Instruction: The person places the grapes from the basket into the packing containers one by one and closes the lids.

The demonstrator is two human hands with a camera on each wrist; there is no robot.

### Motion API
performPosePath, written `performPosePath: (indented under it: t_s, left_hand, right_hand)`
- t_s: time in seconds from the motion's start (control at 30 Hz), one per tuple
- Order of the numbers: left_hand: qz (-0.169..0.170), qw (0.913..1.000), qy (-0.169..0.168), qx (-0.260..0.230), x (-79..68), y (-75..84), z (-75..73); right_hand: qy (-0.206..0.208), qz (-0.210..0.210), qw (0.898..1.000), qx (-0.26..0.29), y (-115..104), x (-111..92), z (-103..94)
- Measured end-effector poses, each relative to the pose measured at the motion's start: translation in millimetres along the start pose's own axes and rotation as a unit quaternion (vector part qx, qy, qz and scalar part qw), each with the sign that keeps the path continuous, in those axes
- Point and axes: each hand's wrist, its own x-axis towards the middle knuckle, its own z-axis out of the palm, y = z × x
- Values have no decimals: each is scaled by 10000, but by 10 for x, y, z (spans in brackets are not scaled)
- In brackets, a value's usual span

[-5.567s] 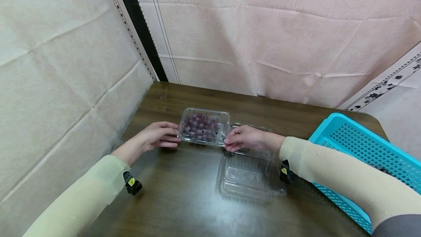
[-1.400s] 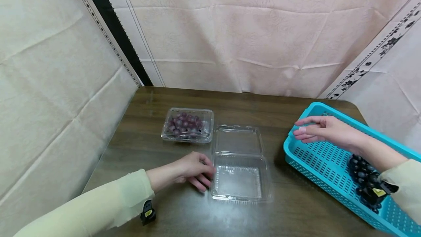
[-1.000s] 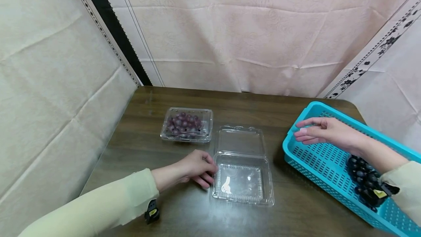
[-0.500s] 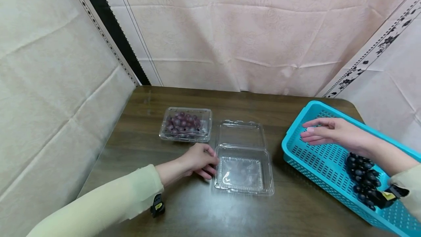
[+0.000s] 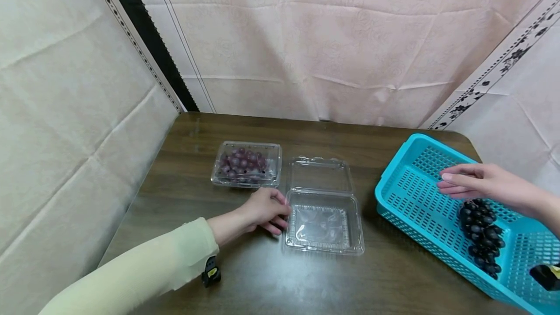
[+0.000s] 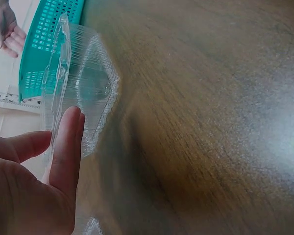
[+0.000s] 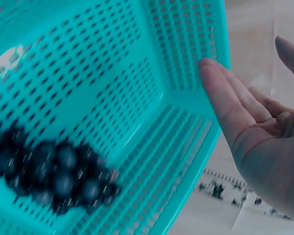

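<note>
My left hand (image 5: 265,211) pinches the left rim of an open clear plastic clamshell box (image 5: 323,222), thumb and fingers at its edge. The box lies on the table with its lid folded back, nothing inside. In the left wrist view my left hand (image 6: 44,181) shows close up against the clear wall. My right hand (image 5: 485,183) hovers over the blue basket (image 5: 404,218), fingers fairly straight and holding nothing. Below it in the basket lies a bunch of dark grapes (image 5: 481,237), also large in the right wrist view, apart from the fingers.
A closed clear box of reddish-purple grapes (image 5: 247,164) stands at the back left, beside the open clamshell. Pale cloth screens (image 5: 341,52) rise behind and on both sides of the wooden table (image 5: 245,281).
The filled box, earlier between both hands, now stands released at the left. My left hand has shifted the open clamshell slightly away. My right hand has moved right over the basket.
</note>
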Motion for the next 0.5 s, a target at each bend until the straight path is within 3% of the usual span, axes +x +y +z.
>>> performPosePath:
  t_s: [0.2,0.5]
  left_hand:
    - [-29,10000,-7,-55,-6,-9,-21]
    - [-34,9999,-36,-127,-1,-24,-29]
  right_hand:
    - [-49,534,9975,-458,258,-77,-131]
    - [-254,1522,9874,-347,623,-152,-293]
